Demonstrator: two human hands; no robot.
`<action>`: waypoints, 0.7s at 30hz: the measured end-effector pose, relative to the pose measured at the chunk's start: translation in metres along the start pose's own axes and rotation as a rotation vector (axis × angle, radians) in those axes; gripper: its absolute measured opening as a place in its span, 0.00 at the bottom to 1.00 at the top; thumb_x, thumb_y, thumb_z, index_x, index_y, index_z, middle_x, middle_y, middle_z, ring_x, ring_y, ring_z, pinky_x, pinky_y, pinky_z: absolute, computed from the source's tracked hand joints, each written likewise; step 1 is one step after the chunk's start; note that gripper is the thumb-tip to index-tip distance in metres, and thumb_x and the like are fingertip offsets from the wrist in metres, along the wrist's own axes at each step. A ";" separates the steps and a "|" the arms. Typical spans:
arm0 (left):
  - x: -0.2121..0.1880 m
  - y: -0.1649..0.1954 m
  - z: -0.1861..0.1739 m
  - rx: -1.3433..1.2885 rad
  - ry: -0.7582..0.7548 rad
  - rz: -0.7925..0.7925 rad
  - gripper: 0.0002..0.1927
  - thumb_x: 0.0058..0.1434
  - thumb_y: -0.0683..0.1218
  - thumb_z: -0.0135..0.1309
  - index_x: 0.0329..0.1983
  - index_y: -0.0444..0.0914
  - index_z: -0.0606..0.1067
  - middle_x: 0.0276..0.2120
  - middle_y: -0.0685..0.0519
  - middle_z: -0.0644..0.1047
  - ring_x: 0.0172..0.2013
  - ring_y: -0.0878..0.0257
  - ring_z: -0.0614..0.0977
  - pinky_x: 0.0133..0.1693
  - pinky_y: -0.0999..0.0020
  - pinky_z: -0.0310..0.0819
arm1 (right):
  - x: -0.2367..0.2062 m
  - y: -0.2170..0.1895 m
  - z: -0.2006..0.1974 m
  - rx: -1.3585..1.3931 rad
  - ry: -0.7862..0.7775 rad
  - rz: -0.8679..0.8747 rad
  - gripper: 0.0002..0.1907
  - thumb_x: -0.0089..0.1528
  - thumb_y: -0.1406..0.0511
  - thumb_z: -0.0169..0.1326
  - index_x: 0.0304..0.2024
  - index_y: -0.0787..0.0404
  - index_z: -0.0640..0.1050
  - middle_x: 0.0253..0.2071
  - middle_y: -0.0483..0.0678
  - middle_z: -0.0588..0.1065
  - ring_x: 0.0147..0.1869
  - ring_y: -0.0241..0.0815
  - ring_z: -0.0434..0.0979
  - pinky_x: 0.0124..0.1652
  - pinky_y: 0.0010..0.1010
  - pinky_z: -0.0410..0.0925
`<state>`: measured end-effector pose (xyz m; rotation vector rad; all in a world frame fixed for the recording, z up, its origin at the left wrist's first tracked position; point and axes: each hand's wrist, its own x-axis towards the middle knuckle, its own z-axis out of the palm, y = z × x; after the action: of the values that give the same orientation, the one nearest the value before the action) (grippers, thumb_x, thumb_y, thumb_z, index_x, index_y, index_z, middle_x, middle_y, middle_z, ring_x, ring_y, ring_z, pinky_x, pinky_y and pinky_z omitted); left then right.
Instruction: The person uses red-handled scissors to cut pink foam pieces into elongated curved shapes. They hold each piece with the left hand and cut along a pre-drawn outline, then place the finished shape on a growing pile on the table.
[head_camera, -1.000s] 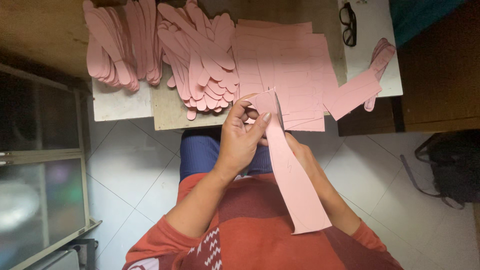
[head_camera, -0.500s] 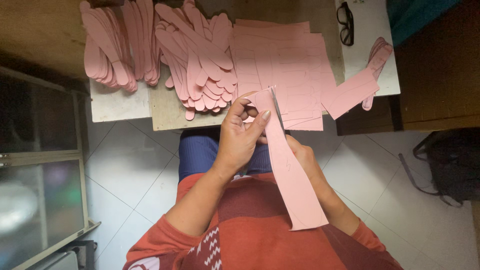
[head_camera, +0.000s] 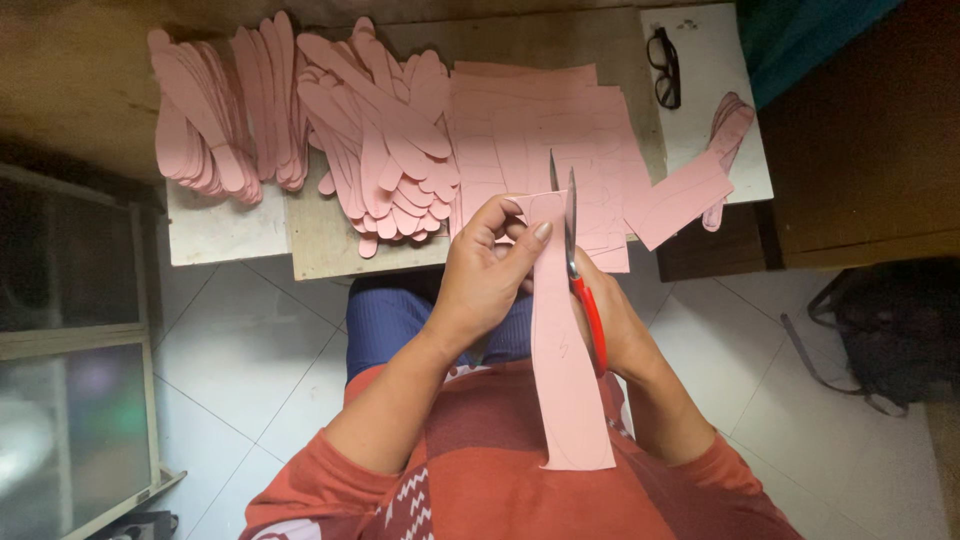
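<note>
My left hand (head_camera: 490, 270) pinches the top of a long pink paper strip (head_camera: 565, 370) that hangs down over my lap. My right hand (head_camera: 615, 320) is mostly hidden behind the strip and holds red-handled scissors (head_camera: 578, 265). The blades point up and are spread apart along the strip's right edge. Just beyond my hands, a stack of pink sheets (head_camera: 535, 130) with drawn outlines lies on the table.
Piles of cut pink shapes lie at the left (head_camera: 215, 120) and centre (head_camera: 385, 140) of the wooden table (head_camera: 320, 245). A few more cut pieces (head_camera: 725, 145) and black glasses (head_camera: 665, 65) rest on a white board at the right. A dark bag (head_camera: 880, 330) sits on the tiled floor.
The scissors have come into view with blades spread at the strip's right edge. My left hand has shifted its grip slightly on the strip's top.
</note>
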<state>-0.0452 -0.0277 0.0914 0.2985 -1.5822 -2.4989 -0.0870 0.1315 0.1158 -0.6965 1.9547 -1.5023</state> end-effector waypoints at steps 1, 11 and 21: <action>0.001 0.002 0.000 0.026 0.000 0.001 0.11 0.69 0.43 0.56 0.51 0.35 0.71 0.31 0.58 0.75 0.28 0.74 0.79 0.27 0.79 0.75 | 0.002 -0.003 0.000 -0.027 0.001 -0.013 0.31 0.65 0.62 0.50 0.69 0.65 0.64 0.59 0.57 0.77 0.59 0.44 0.81 0.55 0.32 0.72; 0.011 0.008 0.004 -0.025 -0.035 0.008 0.11 0.69 0.42 0.56 0.51 0.33 0.72 0.29 0.57 0.75 0.27 0.73 0.79 0.28 0.78 0.76 | 0.000 -0.016 0.001 -0.058 0.052 -0.172 0.28 0.66 0.62 0.44 0.66 0.71 0.67 0.53 0.59 0.79 0.57 0.46 0.82 0.55 0.33 0.73; 0.020 0.022 -0.010 0.046 -0.108 0.005 0.10 0.68 0.43 0.57 0.47 0.33 0.72 0.30 0.58 0.74 0.28 0.74 0.77 0.29 0.79 0.75 | -0.003 -0.007 -0.002 -0.156 0.150 0.186 0.11 0.65 0.66 0.46 0.44 0.67 0.75 0.24 0.55 0.73 0.24 0.44 0.73 0.28 0.34 0.68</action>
<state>-0.0614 -0.0503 0.1059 0.1674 -1.6796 -2.5175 -0.0855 0.1335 0.1235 -0.4615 2.2017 -1.3339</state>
